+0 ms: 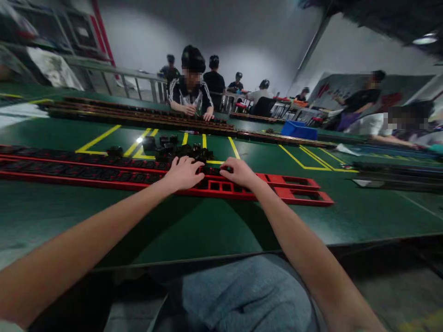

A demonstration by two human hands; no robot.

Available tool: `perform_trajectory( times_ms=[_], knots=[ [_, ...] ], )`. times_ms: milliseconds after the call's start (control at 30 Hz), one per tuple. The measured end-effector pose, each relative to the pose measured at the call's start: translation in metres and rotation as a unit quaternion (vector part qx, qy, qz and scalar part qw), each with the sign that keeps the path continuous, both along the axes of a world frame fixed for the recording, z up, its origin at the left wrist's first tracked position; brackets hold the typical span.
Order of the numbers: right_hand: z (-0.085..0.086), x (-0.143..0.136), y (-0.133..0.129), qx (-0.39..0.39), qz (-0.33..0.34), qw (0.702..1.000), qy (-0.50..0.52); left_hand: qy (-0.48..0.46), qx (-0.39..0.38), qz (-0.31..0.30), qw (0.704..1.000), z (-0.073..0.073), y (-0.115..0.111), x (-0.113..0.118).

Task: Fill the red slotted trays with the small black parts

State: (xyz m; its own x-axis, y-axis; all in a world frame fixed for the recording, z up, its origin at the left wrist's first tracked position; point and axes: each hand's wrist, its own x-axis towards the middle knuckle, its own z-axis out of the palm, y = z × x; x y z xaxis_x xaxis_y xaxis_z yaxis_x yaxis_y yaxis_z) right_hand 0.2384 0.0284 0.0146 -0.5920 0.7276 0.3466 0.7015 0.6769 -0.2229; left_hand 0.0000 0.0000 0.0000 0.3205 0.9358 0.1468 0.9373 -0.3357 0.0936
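Two long red frames (pixel 301 201) lie side by side across the green table, their left stretches filled with rows of black parts. The near frame has square openings toward its right end. My left hand (pixel 183 174) rests over the frames with fingers spread and holds nothing I can see. Close to its right, my right hand (pixel 239 171) pinches a small black part (pixel 226 169) at the far frame. Its fingers partly hide that part. Between my hands, more black parts (pixel 212 170) show. A loose pile of black parts (pixel 166 148) lies just beyond my left hand.
Yellow tape lines (pixel 294 157) mark the green table (pixel 221 226). Farther back lie long dark strips (pixel 138 115), with a co-worker (pixel 191 94) behind them. A blue bin (pixel 298 130) stands at the back right. Dark bars (pixel 398 170) lie on the right.
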Motion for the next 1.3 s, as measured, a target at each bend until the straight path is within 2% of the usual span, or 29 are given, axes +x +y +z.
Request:
perform_trajectory(
  times_ms=[767, 1300],
  knots=[
    [-0.003, -0.001, 0.001, 0.009, -0.001, 1.000, 0.014, -0.054, 0.054, -0.035, 0.996, -0.006, -0.001, 0.001],
    [-0.002, -0.002, 0.000, 0.006, -0.010, 1.000, 0.002, 0.006, 0.033, 0.022, 0.999, 0.007, -0.010, 0.006]
  ],
)
